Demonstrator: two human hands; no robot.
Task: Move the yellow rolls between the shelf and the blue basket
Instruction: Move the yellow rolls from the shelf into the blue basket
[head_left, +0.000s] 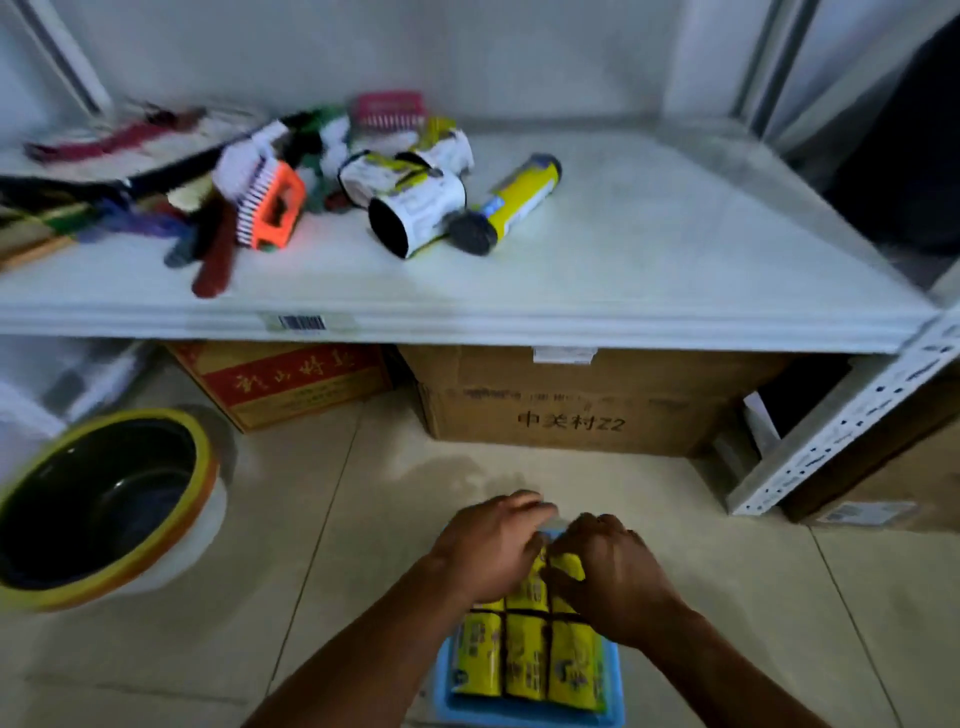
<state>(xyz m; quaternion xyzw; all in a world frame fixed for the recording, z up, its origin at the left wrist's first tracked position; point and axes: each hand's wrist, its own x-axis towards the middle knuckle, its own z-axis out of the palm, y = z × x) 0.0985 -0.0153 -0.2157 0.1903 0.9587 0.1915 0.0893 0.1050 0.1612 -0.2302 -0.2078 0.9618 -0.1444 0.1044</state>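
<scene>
Yellow rolls (524, 660) fill the blue basket (519, 718) in tight rows. At its far end the right hand (608, 577) curls round one roll; the left hand (488, 545) lies bent beside it, its grip hidden. Beyond the basket, a lone roll (519, 200) lies on the shelf (649, 291). Packed this tightly, a lifted roll could drag neighbours out.

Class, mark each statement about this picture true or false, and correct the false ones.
1. The left hand and right hand touch yellow rolls in the blue basket. True.
2. A single yellow roll lies on the shelf. True.
3. The blue basket stands on the shelf. False: it stands on the floor.
4. The orange brush lies in the basket. False: it lies on the shelf.
5. Cardboard boxes sit below the shelf. True.
</scene>
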